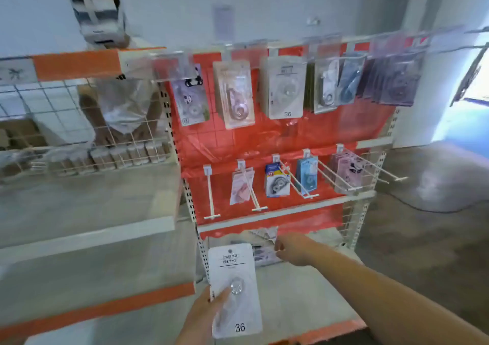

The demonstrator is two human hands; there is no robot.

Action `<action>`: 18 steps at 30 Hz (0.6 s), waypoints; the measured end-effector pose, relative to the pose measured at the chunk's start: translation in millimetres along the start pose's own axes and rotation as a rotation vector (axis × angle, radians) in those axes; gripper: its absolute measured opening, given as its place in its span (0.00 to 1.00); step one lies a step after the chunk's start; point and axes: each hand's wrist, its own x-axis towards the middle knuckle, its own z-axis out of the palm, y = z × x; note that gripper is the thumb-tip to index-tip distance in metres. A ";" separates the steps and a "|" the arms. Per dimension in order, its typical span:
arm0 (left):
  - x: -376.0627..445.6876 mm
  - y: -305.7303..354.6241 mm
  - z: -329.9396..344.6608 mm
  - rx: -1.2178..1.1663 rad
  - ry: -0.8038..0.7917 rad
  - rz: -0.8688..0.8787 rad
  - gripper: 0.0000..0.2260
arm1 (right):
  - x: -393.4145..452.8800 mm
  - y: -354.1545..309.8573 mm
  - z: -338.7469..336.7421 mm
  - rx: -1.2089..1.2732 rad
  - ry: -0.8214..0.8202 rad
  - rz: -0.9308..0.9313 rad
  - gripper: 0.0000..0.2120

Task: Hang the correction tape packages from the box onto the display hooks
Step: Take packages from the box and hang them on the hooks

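Left hand [203, 315] grips a white package [234, 289] by its lower edge, thumb on the blister. Looks light, stiff card, slick plastic; best pinched at the card edge, hang hole on top kept free. Right hand [293, 249] reaches into the box [262, 254] ahead, fingers curled, grip unclear. Hooks [211, 194] above.

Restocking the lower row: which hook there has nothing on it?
The leftmost lower hook; the other four in that row each carry packages.

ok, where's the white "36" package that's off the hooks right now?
Head view, bottom centre: the white package is gripped at its lower left by the left hand, below the lower row of hooks, left of the right hand.
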 end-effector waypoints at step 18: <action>-6.0 244.5 143.5 0.118 -0.179 0.420 0.09 | -81.8 51.2 -193.6 -0.058 0.482 0.050 0.14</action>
